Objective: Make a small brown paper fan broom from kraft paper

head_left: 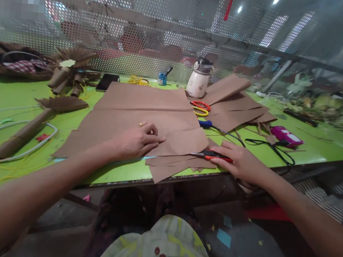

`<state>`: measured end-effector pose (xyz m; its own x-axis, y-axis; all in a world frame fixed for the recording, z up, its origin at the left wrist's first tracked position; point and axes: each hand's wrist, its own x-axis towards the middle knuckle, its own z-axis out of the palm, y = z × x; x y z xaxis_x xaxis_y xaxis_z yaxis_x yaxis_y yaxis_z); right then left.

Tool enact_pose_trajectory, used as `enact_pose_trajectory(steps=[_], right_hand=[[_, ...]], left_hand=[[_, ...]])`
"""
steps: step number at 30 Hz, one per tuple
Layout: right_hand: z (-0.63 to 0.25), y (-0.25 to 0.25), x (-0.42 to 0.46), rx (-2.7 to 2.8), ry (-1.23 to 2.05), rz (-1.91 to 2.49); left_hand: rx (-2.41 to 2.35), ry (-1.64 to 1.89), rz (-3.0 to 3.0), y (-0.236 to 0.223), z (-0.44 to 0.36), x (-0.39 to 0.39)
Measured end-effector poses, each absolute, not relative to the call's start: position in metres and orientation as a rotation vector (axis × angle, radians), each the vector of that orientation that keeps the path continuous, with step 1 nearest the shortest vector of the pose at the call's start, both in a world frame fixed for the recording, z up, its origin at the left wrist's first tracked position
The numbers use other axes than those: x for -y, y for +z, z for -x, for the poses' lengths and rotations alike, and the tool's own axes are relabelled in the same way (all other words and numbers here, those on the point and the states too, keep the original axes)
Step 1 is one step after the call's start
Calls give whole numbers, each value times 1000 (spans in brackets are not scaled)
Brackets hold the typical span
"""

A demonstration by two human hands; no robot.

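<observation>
Left hand (pixel 135 141): half closed, fingers bent, fingertips resting on the paper (pixel 143 102); whether they pinch it cannot be told. A ring (pixel 140 124) is worn on one finger. Right hand (pixel 240 160): closed about the handles of the scissors (pixel 218 155), blades pointing left at the paper's near right corner. The paper lies creased on the green table (pixel 328 138), directly before the person. Offcuts (pixel 166 171) lie beneath the blades, overhanging the table edge. Markings: the purple box (pixel 282 134), right, bears a white panel, illegible. The bottle (pixel 196 84) shows small printed motifs. Lettering on the blue jar (pixel 162 79): too small to read.
</observation>
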<state>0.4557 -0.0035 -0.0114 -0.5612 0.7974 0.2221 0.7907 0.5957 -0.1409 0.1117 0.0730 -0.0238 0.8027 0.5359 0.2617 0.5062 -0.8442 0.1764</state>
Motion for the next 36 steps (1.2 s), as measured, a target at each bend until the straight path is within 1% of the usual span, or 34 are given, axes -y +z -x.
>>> enact_pose_trajectory(steps=[8,16,22,27,31,36], right_hand=[[-473,-19,17,2566,45,1360],[-459,-20,6,2555,9,1305],[-467,-18,17,2573,96,1316],[-449,-13,12,2553,63,1279],[-433,-12,5,2574,107,1256],[-429,-14,9,2544,74,1284]], left_hand=[[-803,497,-2891,-25,-113,-74],[-795,523,-2903,-26,-112,-74],[-801,546,-2917,-28,-112,-75],[-788,564,-2922,-28,-112,-74],[-795,545,-2934,-28,-113,-73],[-812,547,-2946,-29,-114,-73]])
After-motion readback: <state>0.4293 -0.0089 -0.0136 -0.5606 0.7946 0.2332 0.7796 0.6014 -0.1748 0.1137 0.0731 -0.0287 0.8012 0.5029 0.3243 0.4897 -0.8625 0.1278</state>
